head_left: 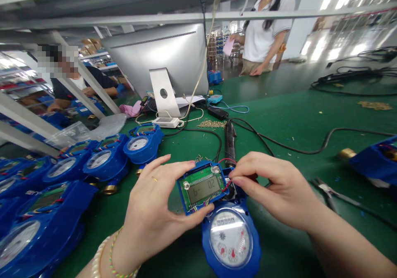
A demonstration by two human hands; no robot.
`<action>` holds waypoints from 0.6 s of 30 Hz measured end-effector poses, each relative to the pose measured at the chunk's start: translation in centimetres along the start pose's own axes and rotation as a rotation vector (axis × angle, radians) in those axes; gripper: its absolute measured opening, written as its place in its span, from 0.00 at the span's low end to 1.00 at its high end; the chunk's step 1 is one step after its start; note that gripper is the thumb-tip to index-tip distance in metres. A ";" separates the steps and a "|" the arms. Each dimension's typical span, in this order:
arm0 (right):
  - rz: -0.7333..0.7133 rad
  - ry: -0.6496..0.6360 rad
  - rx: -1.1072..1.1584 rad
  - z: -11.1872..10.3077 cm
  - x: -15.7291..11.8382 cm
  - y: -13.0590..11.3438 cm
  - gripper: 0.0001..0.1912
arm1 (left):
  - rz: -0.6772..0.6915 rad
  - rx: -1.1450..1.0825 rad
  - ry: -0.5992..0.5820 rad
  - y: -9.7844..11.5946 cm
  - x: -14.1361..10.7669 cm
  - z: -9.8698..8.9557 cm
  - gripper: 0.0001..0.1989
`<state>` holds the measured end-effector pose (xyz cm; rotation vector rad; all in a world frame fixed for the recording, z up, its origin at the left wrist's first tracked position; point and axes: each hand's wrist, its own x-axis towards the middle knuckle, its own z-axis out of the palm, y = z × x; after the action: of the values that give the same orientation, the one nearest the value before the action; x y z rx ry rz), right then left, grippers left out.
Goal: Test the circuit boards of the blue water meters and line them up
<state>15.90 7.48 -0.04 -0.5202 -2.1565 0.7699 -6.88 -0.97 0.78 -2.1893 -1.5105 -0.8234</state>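
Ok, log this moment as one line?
left hand: holds LCD module | right hand: pinches wires at module edge | module: lifted over blue meter | pliers: on mat, untouched

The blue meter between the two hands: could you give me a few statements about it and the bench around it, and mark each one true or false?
1. The left hand holds a blue display module with a green circuit board. True.
2. The module's screen is blank. False: it shows digits.
3. The right hand pinches thin wires at the module's edge, above the blue water meter. True.
4. The green bench bears only this one meter. False: a row of blue meters lies to the left.
5. The pliers are in the right hand. False: they lie on the bench beside it.
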 end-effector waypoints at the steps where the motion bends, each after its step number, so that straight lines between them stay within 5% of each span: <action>1: 0.005 -0.006 -0.002 0.0 0.0 0.0 0.04 | -0.002 0.000 -0.002 0.0 0.0 0.0 0.26; 18: -0.262 0.122 -0.368 0.5 -0.3 -0.2 0.05 | -0.070 -0.025 -0.121 -0.2 -0.1 -0.2 0.27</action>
<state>15.71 6.98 -0.31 -0.4437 -2.2027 0.1927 -7.12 -1.08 0.90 -2.2516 -1.6509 -0.7472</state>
